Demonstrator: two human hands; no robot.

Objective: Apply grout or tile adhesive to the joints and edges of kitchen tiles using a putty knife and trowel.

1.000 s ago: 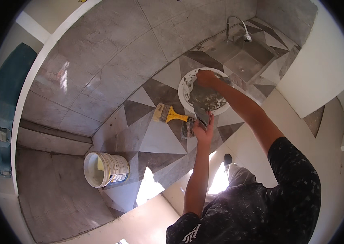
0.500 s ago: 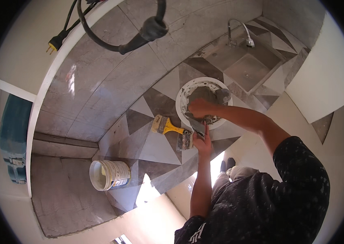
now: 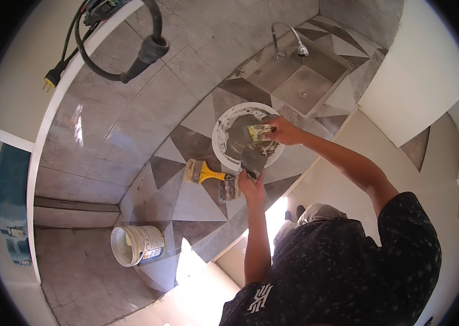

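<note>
A round white basin [image 3: 218, 142] with a smeared rim holds wet grey mortar [image 3: 239, 130]. Over its right side, my right hand [image 3: 286, 131] is closed on a small yellow piece [image 3: 259, 132] smeared with grey; whether it is a scraper or a sponge I cannot tell. At the basin's near edge, my left hand [image 3: 252, 187] grips a flat mortar-coated blade [image 3: 254, 158], which reaches over the rim toward the yellow piece. Left of that hand lie a wide brush [image 3: 203, 171] with a yellow handle and a grey-stained flat tool [image 3: 228, 190].
The counter [image 3: 199, 201] has triangular tiles. A sink [image 3: 305, 81] with a curved faucet [image 3: 286, 38] is set in its far end. A white bucket [image 3: 137, 244] stands at the left. A black cable [image 3: 151, 51] hangs at upper left, near a plug [image 3: 53, 76].
My right hand has lifted out of the basin and moved right, bringing the yellow piece into sight. The blade in my left hand now shows a mortar-covered face. The whole view has shifted slightly.
</note>
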